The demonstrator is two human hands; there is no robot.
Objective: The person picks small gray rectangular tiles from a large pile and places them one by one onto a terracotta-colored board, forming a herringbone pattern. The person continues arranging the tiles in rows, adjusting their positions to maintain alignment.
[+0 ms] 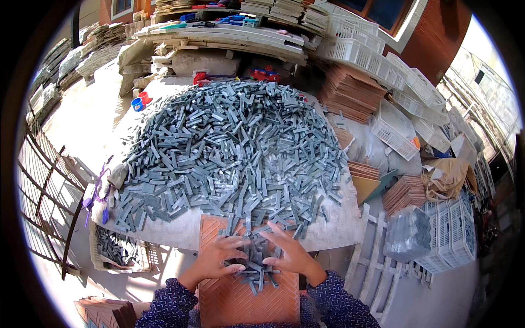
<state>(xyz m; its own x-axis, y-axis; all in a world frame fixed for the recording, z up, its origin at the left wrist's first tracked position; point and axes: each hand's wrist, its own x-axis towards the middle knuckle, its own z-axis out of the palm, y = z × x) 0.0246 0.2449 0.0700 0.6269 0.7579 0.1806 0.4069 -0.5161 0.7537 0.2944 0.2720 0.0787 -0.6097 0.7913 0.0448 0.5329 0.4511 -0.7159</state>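
Observation:
A big heap of grey-green stone strips [219,142] covers the table [180,227]. In front of me a terracotta-coloured board [219,306] with herringbone grooves reaches from the table's near edge towards my body. On it lies a small loose pile of the same strips [256,256]. My left hand [221,258] curves along the left side of that pile, fingers apart. On its right side my right hand [291,252] faces the left one, fingers spread. The strips lie between both hands, and neither hand is closed on one.
A white crate [117,262] with more strips stands below the table on the left. Stacked grooved boards [350,93] and white plastic baskets [394,128] fill the right side. A red cup [144,97] and a blue cup [137,104] sit at the far left.

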